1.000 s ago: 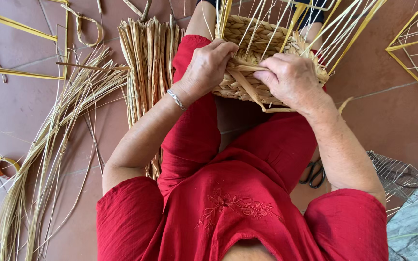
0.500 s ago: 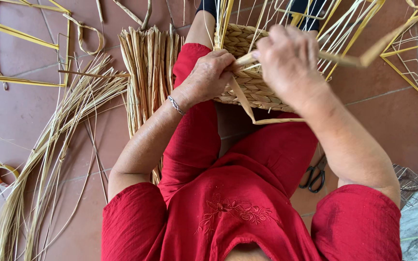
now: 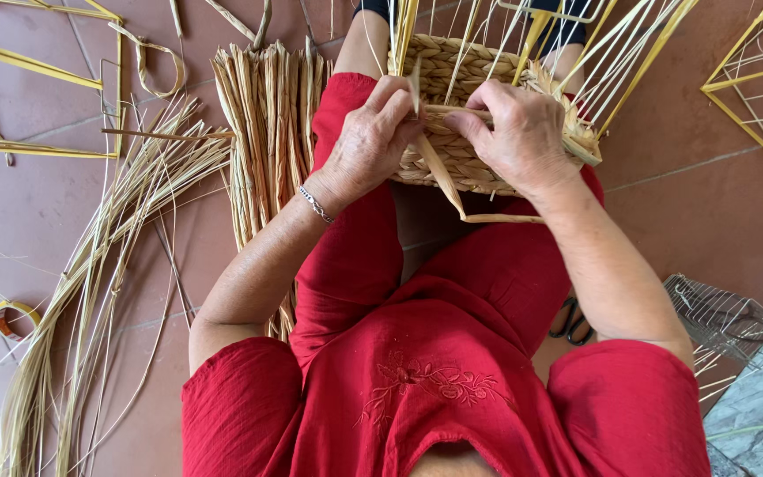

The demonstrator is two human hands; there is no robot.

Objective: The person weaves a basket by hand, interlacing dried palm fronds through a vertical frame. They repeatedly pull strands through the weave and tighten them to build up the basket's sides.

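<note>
A half-woven straw basket on a yellow wire frame rests on my lap, over red trousers. My left hand presses on the basket's woven near side, fingers pinching a flat straw strand. My right hand lies beside it on the weave, fingers curled over the same strand, whose loose end hangs down and bends right below the basket. A silver bracelet circles my left wrist.
A bundle of flat straw lies left of my leg. Long loose reeds fan across the tiled floor at left. Yellow wire frames stand at far left and at right. Scissors and a wire rack lie at right.
My right hand has come back down from the basket's upper right onto the weave next to the left hand. The strand is pulled in tighter.
</note>
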